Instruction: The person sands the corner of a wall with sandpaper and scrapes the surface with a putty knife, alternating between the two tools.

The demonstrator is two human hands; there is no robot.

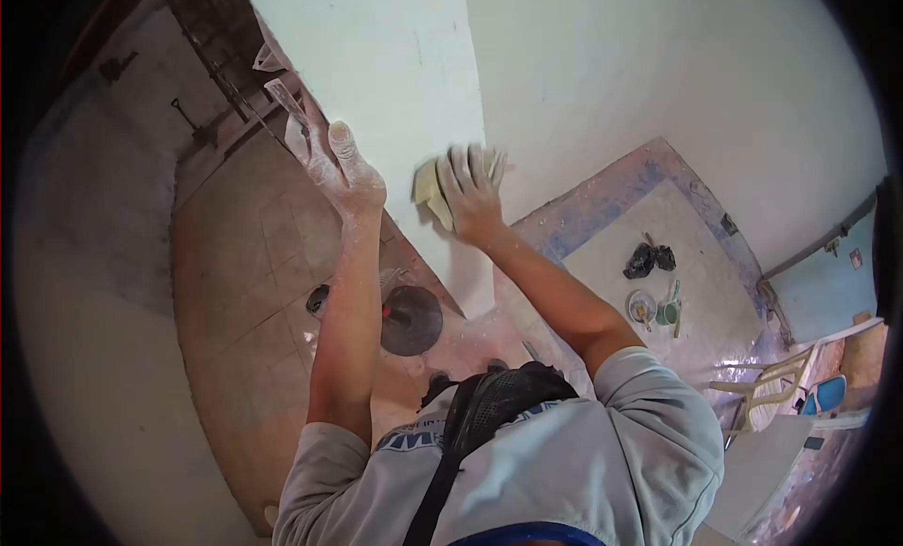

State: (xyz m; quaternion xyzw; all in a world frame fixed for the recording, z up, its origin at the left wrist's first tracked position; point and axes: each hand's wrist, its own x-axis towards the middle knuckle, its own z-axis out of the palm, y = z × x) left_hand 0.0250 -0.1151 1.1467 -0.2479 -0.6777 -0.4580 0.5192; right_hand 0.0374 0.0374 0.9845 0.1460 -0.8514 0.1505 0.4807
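My right hand (pixel 470 184) presses a folded yellowish sheet, which looks like sandpaper (pixel 431 193), against the white wall (pixel 390 66), close to the inside corner. The sheet sticks out on both sides of my fingers. At the wall's left outer edge is my left hand (pixel 346 174), coated in white dust, thumb up and fingers stretched apart. That hand seems to rest along the edge; its fingertips are partly hard to make out against pale shapes behind.
Below stands a dark round disc (pixel 411 320) beside a can (pixel 318 300). On the floor at right lie black plastic bags (pixel 649 258), a white tub (pixel 641 307) and a green container (pixel 669 313). Farther right is a plastic chair (pixel 776 386). A shovel (pixel 188 118) leans at the far left.
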